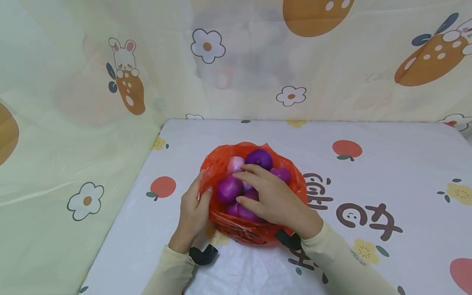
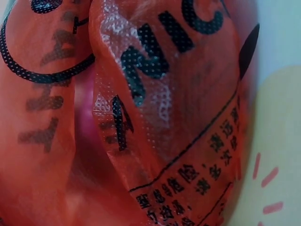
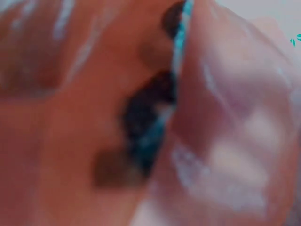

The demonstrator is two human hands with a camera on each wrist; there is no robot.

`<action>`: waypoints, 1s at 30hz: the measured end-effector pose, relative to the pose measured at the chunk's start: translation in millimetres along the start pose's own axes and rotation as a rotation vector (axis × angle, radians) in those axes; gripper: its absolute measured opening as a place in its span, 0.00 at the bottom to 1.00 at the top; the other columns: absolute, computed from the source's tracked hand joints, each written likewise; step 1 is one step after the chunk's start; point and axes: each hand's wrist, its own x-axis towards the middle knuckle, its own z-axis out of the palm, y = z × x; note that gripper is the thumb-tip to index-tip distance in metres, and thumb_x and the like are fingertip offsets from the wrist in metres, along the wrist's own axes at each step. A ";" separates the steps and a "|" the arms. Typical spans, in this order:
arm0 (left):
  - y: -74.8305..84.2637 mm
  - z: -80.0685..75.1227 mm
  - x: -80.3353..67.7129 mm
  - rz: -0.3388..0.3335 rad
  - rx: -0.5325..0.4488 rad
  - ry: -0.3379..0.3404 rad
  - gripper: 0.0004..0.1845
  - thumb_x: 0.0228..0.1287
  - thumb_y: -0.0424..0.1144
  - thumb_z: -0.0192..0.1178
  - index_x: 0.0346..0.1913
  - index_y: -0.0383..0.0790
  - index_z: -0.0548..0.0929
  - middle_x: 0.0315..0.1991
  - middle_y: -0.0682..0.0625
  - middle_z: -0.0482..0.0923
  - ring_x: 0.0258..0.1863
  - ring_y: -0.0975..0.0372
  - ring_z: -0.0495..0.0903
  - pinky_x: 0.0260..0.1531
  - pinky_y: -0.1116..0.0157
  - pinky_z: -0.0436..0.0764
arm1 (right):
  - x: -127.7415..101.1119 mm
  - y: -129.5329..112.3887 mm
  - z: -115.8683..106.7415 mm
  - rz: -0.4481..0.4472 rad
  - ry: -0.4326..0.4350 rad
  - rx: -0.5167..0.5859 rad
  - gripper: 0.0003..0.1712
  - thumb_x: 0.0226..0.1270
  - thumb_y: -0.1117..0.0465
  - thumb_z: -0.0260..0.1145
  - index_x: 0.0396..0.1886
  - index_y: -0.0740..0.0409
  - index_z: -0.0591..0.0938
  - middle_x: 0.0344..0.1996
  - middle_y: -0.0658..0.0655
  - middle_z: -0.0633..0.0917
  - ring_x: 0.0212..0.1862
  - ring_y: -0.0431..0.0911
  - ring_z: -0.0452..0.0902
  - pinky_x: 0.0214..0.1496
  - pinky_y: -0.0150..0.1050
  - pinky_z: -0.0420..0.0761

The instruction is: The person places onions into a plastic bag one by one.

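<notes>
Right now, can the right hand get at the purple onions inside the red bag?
Probably yes: the red bag is open at the top, held by the left hand, and the right hand already rests on the purple onions.

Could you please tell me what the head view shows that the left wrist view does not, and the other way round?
Only the head view shows both hands: the left hand grips the rim of the red plastic bag, and the right hand reaches in over the purple onions, all on a printed tablecloth. Only the left wrist view shows the bag's black printed lettering up close. Both show the red bag and a bit of the cloth beside it.
</notes>
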 end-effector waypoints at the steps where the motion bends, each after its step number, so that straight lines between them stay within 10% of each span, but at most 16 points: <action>1: 0.4 0.1 -0.2 0.001 0.001 0.000 0.28 0.76 0.32 0.52 0.77 0.45 0.70 0.70 0.50 0.77 0.69 0.56 0.77 0.65 0.51 0.78 | -1.5 0.2 -0.5 0.003 0.003 -0.002 0.31 0.64 0.54 0.75 0.68 0.53 0.81 0.69 0.64 0.78 0.69 0.59 0.75 0.64 0.62 0.81; 17: -0.5 0.4 0.6 0.006 -0.008 0.048 0.25 0.76 0.32 0.53 0.74 0.37 0.74 0.69 0.46 0.77 0.71 0.54 0.75 0.70 0.49 0.74 | -20.8 16.0 -11.7 -0.003 0.057 -0.043 0.29 0.66 0.54 0.73 0.66 0.56 0.82 0.66 0.64 0.79 0.67 0.60 0.76 0.65 0.63 0.80; 30: 5.3 -15.4 6.6 0.153 0.018 0.052 0.25 0.80 0.32 0.45 0.76 0.38 0.71 0.74 0.44 0.73 0.75 0.52 0.70 0.71 0.44 0.72 | -41.7 51.3 -64.2 0.119 0.140 -0.182 0.31 0.69 0.54 0.72 0.68 0.63 0.79 0.67 0.70 0.77 0.69 0.66 0.73 0.62 0.66 0.80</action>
